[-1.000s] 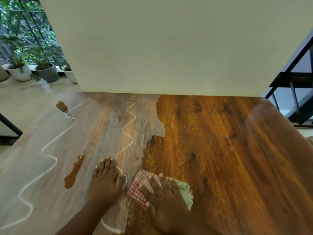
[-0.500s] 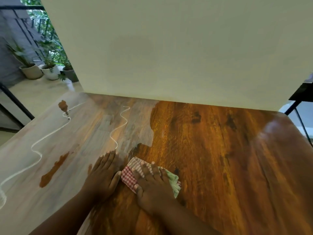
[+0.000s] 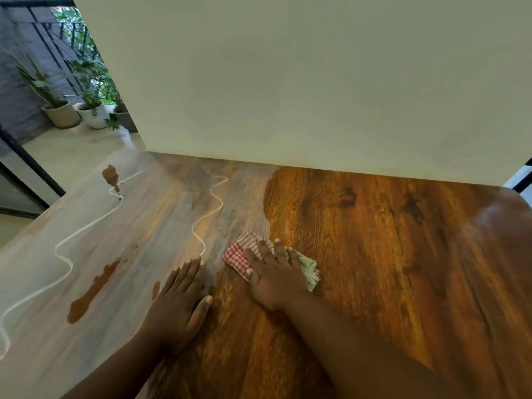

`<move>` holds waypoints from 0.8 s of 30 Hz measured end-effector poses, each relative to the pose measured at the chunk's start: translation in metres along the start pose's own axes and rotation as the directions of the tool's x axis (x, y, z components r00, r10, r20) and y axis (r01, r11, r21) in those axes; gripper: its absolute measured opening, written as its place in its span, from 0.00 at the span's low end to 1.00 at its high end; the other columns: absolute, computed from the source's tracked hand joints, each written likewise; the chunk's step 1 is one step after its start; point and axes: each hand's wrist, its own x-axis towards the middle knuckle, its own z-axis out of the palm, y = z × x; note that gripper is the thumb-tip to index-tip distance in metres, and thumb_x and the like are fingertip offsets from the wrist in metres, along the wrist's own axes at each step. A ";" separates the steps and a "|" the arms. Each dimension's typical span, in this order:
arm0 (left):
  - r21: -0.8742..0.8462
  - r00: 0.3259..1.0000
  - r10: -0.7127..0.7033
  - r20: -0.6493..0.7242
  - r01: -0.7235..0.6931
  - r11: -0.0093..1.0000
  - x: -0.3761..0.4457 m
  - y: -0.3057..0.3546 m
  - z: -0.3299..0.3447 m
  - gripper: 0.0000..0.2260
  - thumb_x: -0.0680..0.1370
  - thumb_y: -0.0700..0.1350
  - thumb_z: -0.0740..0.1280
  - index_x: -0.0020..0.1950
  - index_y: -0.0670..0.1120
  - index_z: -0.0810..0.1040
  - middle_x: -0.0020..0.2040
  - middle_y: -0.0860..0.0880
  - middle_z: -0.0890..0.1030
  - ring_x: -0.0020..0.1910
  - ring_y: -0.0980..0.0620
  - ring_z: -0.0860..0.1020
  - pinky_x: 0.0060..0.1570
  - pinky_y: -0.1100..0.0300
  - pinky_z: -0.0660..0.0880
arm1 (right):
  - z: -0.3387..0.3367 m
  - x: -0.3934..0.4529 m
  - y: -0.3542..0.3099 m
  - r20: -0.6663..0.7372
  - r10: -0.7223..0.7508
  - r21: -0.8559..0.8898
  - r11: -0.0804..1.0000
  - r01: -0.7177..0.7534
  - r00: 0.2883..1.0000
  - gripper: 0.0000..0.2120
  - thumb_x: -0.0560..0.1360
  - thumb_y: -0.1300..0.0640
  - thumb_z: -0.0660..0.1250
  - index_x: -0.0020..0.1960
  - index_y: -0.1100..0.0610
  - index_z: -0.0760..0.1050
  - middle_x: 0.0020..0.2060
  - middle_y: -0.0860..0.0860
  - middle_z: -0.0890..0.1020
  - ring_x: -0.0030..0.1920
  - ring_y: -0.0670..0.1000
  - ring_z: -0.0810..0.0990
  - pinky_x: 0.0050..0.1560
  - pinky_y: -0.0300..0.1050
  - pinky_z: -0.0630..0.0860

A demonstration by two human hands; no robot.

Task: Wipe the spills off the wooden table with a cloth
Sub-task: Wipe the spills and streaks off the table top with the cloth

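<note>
The folded red-and-white checked cloth with a pale green layer [image 3: 309, 267] lies flat on the glossy brown wooden desk [image 3: 388, 254], pinned under the right hand [image 3: 272, 273], whose fingers are spread straight and press down on it rather than curl round it. The left hand [image 3: 180, 303] rests flat and relaxed on the desk just beside it, holding nothing.

Left of the left hand lies a long brown spill [image 3: 93, 292]; a small brown smear [image 3: 155, 289] sits right at that hand's outer edge, and a third brown patch [image 3: 110, 174] lies well beyond both hands at the far left corner. So I count three brown spills, plus two wavy white lines: a short one [image 3: 208, 208] ahead of the hands and a long one [image 3: 66, 254] further left.

To wipe well, I judge the right hand should keep even downward pressure, sweep leftward across the nearest smear in overlapping passes, and turn the cloth to a fresh face once soiled so nothing is dragged onto the dry wood to its right.

Three potted plants [image 3: 86, 110] stand far off beyond the left hand.
</note>
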 end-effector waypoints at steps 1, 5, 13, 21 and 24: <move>-0.002 1.000 0.001 0.004 -0.001 1.000 0.000 -0.001 -0.001 0.34 0.71 0.71 0.31 0.73 0.60 0.30 0.74 0.58 0.31 0.72 0.57 0.28 0.68 0.49 0.30 | -0.002 0.006 0.002 0.005 0.007 0.000 1.000 -0.007 1.000 0.27 0.81 0.44 0.43 0.78 0.43 0.39 0.78 0.50 0.40 0.76 0.58 0.35 0.73 0.60 0.34; -0.013 1.000 0.029 -0.012 -0.029 0.999 -0.001 -0.001 -0.003 0.33 0.72 0.71 0.33 0.74 0.59 0.32 0.75 0.57 0.31 0.71 0.59 0.27 0.65 0.56 0.24 | -0.015 0.035 0.018 0.045 0.011 -0.033 0.999 -0.009 0.999 0.27 0.81 0.43 0.42 0.78 0.42 0.38 0.78 0.49 0.38 0.76 0.58 0.35 0.73 0.60 0.35; -0.006 0.997 0.081 -0.011 -0.081 0.997 -0.003 -0.001 -0.007 0.35 0.75 0.69 0.36 0.77 0.51 0.39 0.78 0.50 0.39 0.76 0.53 0.37 0.75 0.47 0.40 | -0.046 0.118 0.064 0.055 -0.021 -0.066 0.998 0.025 0.998 0.27 0.81 0.43 0.41 0.78 0.43 0.38 0.78 0.50 0.39 0.76 0.59 0.37 0.72 0.61 0.36; 0.085 0.994 0.096 -0.045 -0.092 0.992 0.041 0.015 -0.032 0.32 0.78 0.68 0.36 0.76 0.54 0.34 0.76 0.52 0.33 0.75 0.55 0.33 0.70 0.61 0.29 | -0.011 0.054 0.034 0.043 -0.274 -0.112 0.954 0.277 0.961 0.27 0.81 0.43 0.42 0.76 0.43 0.35 0.78 0.53 0.39 0.76 0.62 0.36 0.70 0.63 0.32; 0.112 0.997 0.056 -0.059 -0.049 0.993 0.075 0.022 -0.035 0.33 0.75 0.68 0.33 0.75 0.53 0.33 0.75 0.51 0.32 0.73 0.56 0.29 0.68 0.62 0.25 | -0.005 0.038 0.033 0.052 -0.354 -0.089 0.930 0.357 0.934 0.27 0.81 0.43 0.44 0.77 0.42 0.37 0.78 0.52 0.41 0.76 0.59 0.36 0.70 0.60 0.30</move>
